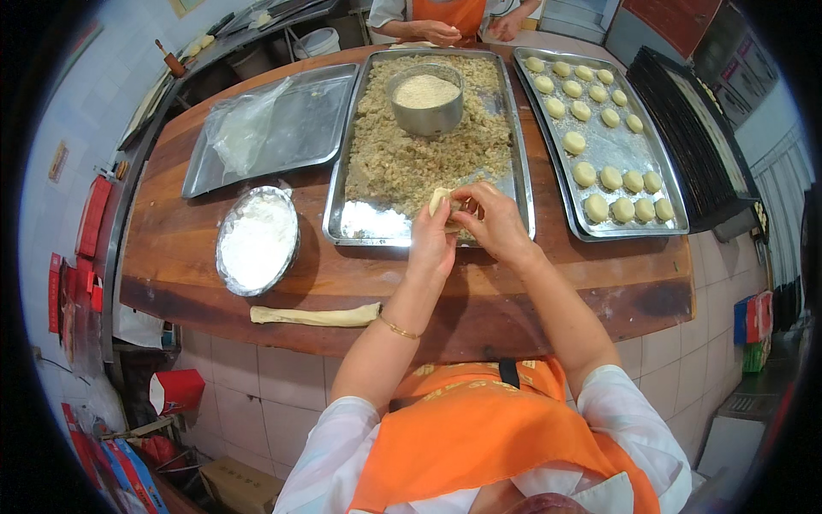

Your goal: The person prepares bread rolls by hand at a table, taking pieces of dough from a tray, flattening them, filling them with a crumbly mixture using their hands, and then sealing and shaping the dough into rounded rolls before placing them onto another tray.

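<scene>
At the filling tray's (372, 224) near edge, the hands (497, 226) are partly hiding dough (438, 198); inside it, a tin (426, 118) is covering filling (387, 124); beyond it, a co-worker (449, 14) is being cut off by the frame.

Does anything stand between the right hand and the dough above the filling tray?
Nothing visible does: fingertips of the right hand are right at the dough, which the left hand holds.

Bright, fairly even light fills the room. White glare marks the lower left of the central metal tray (372, 224); a soft shadow darkens the worktop (163, 227) right of the white powder (257, 240). Black corners enclose bowed edges; the left hand (432, 238) and right hand (498, 224) show little blur.
</scene>
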Tool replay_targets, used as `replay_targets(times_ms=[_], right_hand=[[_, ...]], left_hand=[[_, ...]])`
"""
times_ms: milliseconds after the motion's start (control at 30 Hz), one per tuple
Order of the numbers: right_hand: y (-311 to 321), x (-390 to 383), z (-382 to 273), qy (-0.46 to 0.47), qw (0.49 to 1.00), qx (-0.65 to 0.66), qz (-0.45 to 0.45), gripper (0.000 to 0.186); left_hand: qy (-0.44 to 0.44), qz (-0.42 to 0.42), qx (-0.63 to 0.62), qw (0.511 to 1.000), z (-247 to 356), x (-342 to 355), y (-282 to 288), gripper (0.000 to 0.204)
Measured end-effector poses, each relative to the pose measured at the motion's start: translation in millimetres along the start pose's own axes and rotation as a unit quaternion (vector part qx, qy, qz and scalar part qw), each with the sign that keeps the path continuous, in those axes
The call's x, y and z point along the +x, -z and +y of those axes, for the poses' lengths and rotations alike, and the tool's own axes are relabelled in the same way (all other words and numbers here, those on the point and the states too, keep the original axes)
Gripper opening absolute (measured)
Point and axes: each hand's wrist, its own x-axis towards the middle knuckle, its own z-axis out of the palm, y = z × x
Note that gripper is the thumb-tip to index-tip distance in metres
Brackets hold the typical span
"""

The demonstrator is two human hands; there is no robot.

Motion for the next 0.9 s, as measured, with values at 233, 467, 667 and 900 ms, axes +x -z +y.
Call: replay_targets(times_ms=[233,467,667,900], right_hand=[[-24.1,-4.5,1.5,0.053,0.996,-0.019,0.076,0.03],[-26.9,-7.7,-0.5,0.072,0.994,-0.055,0.067,0.03],[11.4,6.8,-29.7,-0.065,0.992,0.082,0.073,0.028],[-10.3,-6.1,-50.5,-0.013,0.994,0.033,0.1,0.015]], left_hand=[[-0.055,0.036,0.067,0.996,-1.1,-4.3,-1.5,0.019],[-0.088,0.047,0.137,0.985,2.4,-0.9,0.5,0.018],[0.002,-0.041,-0.004,0.999,73.6,-52.4,-61.5,0.041],[-0.092,-0.029,-0.054,0.994,22.0,-18.6,-32.9,0.05]])
